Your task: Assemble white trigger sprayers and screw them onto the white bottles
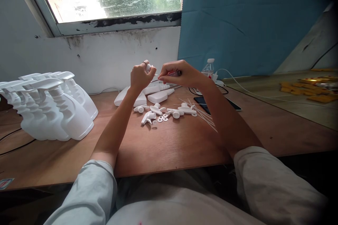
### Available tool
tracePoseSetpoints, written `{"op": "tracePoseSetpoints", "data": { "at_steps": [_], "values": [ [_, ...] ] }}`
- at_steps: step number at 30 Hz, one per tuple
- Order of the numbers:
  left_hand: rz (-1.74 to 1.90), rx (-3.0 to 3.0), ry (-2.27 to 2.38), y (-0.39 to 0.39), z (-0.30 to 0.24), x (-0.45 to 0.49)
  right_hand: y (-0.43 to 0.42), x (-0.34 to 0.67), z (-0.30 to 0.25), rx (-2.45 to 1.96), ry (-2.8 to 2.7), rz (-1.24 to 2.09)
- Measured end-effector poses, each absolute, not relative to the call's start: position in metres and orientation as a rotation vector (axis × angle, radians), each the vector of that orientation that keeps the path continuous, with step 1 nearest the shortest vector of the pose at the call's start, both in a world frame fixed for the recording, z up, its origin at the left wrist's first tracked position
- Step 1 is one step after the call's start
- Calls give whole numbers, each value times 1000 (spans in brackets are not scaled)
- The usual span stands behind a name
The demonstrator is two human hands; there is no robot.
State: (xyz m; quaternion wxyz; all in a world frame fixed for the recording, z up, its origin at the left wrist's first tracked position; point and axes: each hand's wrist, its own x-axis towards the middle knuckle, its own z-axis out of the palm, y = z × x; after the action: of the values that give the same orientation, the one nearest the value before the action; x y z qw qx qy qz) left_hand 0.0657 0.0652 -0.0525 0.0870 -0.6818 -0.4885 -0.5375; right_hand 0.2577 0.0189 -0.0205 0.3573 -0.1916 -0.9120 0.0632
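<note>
My left hand (142,76) is closed around a white spray trigger head (148,67), mostly hidden by the fingers. Beside it, my right hand (179,72) pinches a slim pen-like tool (174,73) with a reddish body and a dark end. Its thin tip points toward the trigger head; whether they touch I cannot tell. Under the hands, several white trigger heads (176,113) lie loose on the table, with small white washers (160,119) among them. Behind them white spray bottles (158,95) lie on their sides. Thin white dip tubes (206,117) are scattered below my right forearm.
Upright white spray bottles (76,112) with trigger heads stand grouped at the left on the wooden table (169,147). A dark tablet or phone (229,103) lies right of the tubes. Behind it are a clear plastic bottle (208,66) and a white cable (245,89).
</note>
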Motion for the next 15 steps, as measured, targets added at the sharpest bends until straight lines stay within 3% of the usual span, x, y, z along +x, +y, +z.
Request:
{"op": "tracePoseSetpoints", "data": {
  "at_steps": [4, 7, 11, 15],
  "values": [
    [-1309, -2126, -1582, 62, -48, 65, 17, 262, -18, -492, -2411, 146],
    [-896, -2352, -1748, 59, -47, 62, 17, 267, -16, -532, -2512, 199],
    [-79, -2622, -2018, 65, -56, 59, 15, 269, -15, -737, -2782, 502],
    [409, -2669, -2146, 80, -72, 58, 14, 266, -15, -1014, -2967, 876]
  ]
}}
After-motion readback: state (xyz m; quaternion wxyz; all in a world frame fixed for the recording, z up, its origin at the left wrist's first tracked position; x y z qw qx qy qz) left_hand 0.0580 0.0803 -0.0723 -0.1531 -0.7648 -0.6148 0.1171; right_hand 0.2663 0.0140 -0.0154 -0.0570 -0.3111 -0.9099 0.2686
